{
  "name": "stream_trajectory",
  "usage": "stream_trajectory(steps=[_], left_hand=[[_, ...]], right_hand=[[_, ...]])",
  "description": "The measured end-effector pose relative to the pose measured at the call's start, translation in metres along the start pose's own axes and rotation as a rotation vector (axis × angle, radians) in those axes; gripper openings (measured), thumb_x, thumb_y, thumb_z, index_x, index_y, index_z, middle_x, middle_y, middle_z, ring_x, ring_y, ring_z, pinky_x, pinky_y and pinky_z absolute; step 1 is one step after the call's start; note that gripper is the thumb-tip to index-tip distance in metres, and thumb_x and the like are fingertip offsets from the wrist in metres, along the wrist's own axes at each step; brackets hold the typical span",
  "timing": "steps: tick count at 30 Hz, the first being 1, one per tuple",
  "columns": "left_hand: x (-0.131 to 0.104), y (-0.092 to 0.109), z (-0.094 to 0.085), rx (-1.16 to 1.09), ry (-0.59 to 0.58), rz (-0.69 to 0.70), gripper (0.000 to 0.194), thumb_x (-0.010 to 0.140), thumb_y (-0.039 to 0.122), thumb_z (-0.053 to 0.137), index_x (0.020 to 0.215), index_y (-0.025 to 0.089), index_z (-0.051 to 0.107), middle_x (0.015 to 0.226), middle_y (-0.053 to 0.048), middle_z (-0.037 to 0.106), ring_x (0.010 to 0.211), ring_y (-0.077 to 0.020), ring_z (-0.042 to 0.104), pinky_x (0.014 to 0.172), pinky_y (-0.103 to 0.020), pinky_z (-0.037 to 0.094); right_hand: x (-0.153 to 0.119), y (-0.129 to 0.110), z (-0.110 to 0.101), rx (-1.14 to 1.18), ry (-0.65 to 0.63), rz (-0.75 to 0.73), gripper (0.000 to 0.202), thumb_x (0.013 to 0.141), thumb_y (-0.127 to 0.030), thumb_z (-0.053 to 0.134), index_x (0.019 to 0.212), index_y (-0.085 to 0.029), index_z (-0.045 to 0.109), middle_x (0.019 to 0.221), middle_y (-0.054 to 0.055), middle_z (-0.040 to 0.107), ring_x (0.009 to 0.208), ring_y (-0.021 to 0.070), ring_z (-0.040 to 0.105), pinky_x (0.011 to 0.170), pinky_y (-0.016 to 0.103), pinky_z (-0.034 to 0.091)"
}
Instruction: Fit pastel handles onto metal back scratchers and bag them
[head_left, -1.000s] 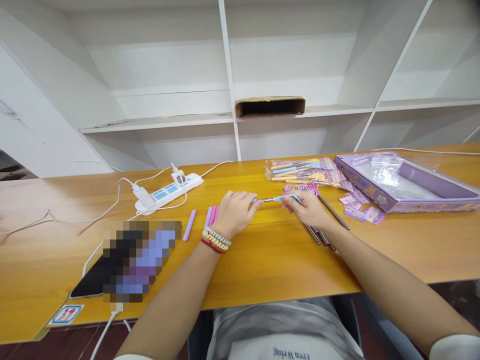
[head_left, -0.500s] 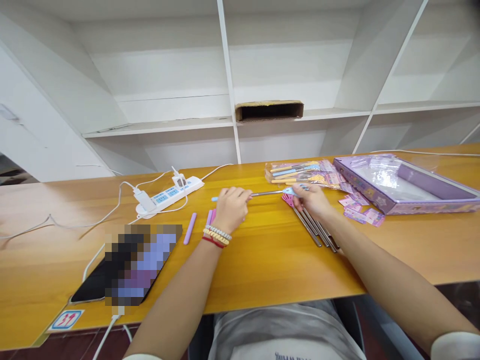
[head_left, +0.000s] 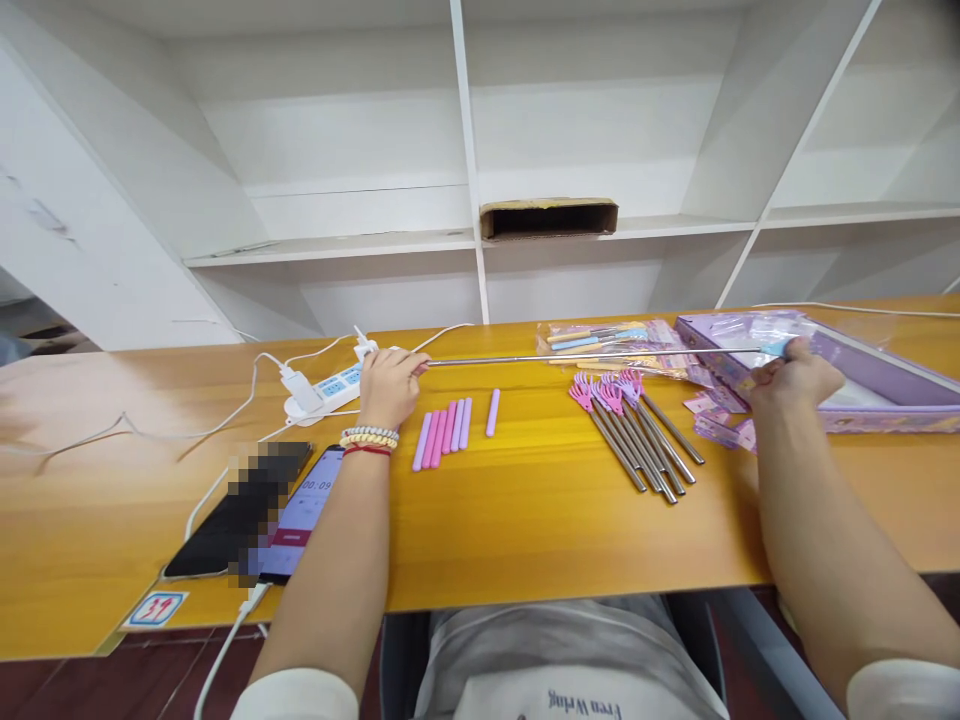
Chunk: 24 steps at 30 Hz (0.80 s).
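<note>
A long thin metal rod (head_left: 600,355) stretches between my two hands above the table. My left hand (head_left: 390,388) is closed round its left end, near the power strip. At the other end my right hand (head_left: 796,374) grips the light blue head (head_left: 774,348) of the rod, in front of the purple box. Several pink and purple sticks (head_left: 448,430) lie side by side below and between the hands, with one purple stick (head_left: 493,412) apart from them. To their right, several metal rods (head_left: 645,445) with pink and purple claw heads lie in a bunch.
Behind the rod lie plastic-wrapped packs (head_left: 592,337). A purple box (head_left: 862,415) sits at the right, with small printed cards (head_left: 716,425) beside it. At the left are a white power strip (head_left: 337,388), cables and two phones (head_left: 240,515). White shelves hold a cardboard box (head_left: 549,218).
My hands have moved far apart, left hand leftward and right hand rightward, and the rod between them is much longer. The sticks and the claw-headed bunch are now uncovered.
</note>
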<state>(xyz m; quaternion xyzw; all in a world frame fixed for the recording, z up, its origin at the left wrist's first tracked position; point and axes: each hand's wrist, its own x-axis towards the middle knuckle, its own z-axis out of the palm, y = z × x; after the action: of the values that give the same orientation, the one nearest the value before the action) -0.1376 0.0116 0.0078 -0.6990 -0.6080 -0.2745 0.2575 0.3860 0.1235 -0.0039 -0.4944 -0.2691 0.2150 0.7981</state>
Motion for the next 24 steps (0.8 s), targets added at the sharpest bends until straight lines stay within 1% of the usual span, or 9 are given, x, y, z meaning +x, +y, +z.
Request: stream_trajectory(steps=[3, 5, 9, 11, 14, 17, 20, 22, 24], left_hand=[[0.000, 0.003, 0.000, -0.016, 0.007, -0.026, 0.027, 0.087, 0.023, 0.041, 0.097, 0.025, 0.066, 0.094, -0.005, 0.067, 0.093, -0.0226, 0.054, 0.089, -0.038, 0.032], [-0.002, 0.000, 0.000, -0.018, 0.004, -0.065, 0.028, 0.088, 0.023, 0.040, 0.096, 0.024, 0.066, 0.095, -0.005, 0.067, 0.094, -0.0226, 0.054, 0.088, -0.038, 0.032], [-0.008, -0.010, -0.002, -0.042, -0.064, -0.133, 0.027, 0.088, 0.023, 0.041, 0.096, 0.021, 0.066, 0.097, -0.006, 0.067, 0.096, -0.0232, 0.055, 0.085, -0.038, 0.032], [-0.008, -0.003, -0.002, -0.068, -0.115, -0.117, 0.025, 0.087, 0.023, 0.042, 0.096, 0.021, 0.066, 0.097, -0.006, 0.068, 0.097, -0.0229, 0.056, 0.084, -0.039, 0.032], [-0.002, 0.034, -0.001, -0.082, -0.161, 0.010, 0.023, 0.088, 0.023, 0.044, 0.095, 0.022, 0.066, 0.094, -0.005, 0.068, 0.093, -0.0214, 0.057, 0.081, -0.039, 0.031], [0.003, 0.085, -0.002, -0.053, -0.128, 0.142, 0.023, 0.090, 0.022, 0.041, 0.096, 0.022, 0.064, 0.090, -0.005, 0.067, 0.088, -0.0206, 0.056, 0.075, -0.038, 0.031], [0.001, 0.122, -0.006, -0.023, -0.117, 0.196, 0.024, 0.092, 0.023, 0.039, 0.095, 0.020, 0.063, 0.084, -0.006, 0.065, 0.082, -0.0205, 0.056, 0.069, -0.036, 0.030], [-0.004, 0.134, -0.007, -0.023, -0.138, 0.229, 0.025, 0.093, 0.024, 0.037, 0.095, 0.020, 0.062, 0.083, -0.006, 0.065, 0.081, -0.0201, 0.056, 0.066, -0.035, 0.030], [-0.009, 0.142, -0.005, -0.040, -0.165, 0.238, 0.026, 0.093, 0.025, 0.036, 0.095, 0.020, 0.062, 0.083, -0.005, 0.065, 0.080, -0.0190, 0.057, 0.065, -0.034, 0.031]], right_hand=[[-0.003, -0.003, 0.003, 0.049, 0.227, 0.173, 0.040, 0.079, -0.007, 0.055, 0.053, -0.022, 0.029, 0.040, -0.009, 0.033, 0.032, 0.0018, 0.034, 0.039, 0.026, 0.020], [-0.005, -0.004, 0.003, 0.016, 0.177, 0.121, 0.037, 0.076, -0.008, 0.059, 0.052, -0.021, 0.033, 0.041, -0.007, 0.037, 0.035, 0.0034, 0.040, 0.040, 0.027, 0.023], [-0.008, -0.001, -0.004, -0.027, -0.099, 0.025, 0.026, 0.077, -0.016, 0.060, 0.055, -0.016, 0.046, 0.042, -0.001, 0.045, 0.038, 0.0050, 0.047, 0.042, 0.028, 0.027], [-0.018, 0.002, -0.003, -0.122, -0.328, 0.051, 0.024, 0.075, -0.021, 0.064, 0.056, -0.013, 0.051, 0.045, 0.002, 0.049, 0.039, 0.0051, 0.048, 0.043, 0.028, 0.029], [-0.058, 0.002, 0.014, -0.445, -0.817, 0.098, 0.032, 0.073, -0.035, 0.068, 0.057, -0.009, 0.059, 0.049, 0.007, 0.055, 0.040, 0.0070, 0.048, 0.044, 0.028, 0.033], [-0.117, -0.002, 0.040, -0.522, -1.096, -0.050, 0.047, 0.082, -0.050, 0.055, 0.056, -0.011, 0.059, 0.040, 0.002, 0.048, 0.035, 0.0061, 0.040, 0.041, 0.025, 0.030], [-0.164, -0.005, 0.055, -0.405, -1.208, -0.136, 0.053, 0.085, -0.057, 0.044, 0.058, -0.014, 0.056, 0.040, 0.000, 0.047, 0.034, 0.0065, 0.038, 0.039, 0.023, 0.028], [-0.181, -0.006, 0.057, -0.370, -1.274, -0.152, 0.052, 0.085, -0.059, 0.042, 0.061, -0.015, 0.055, 0.039, -0.001, 0.046, 0.034, 0.0072, 0.038, 0.039, 0.022, 0.029], [-0.189, -0.006, 0.055, -0.327, -1.319, -0.136, 0.048, 0.085, -0.060, 0.042, 0.068, -0.016, 0.052, 0.044, -0.001, 0.052, 0.035, 0.0078, 0.040, 0.039, 0.022, 0.030]])
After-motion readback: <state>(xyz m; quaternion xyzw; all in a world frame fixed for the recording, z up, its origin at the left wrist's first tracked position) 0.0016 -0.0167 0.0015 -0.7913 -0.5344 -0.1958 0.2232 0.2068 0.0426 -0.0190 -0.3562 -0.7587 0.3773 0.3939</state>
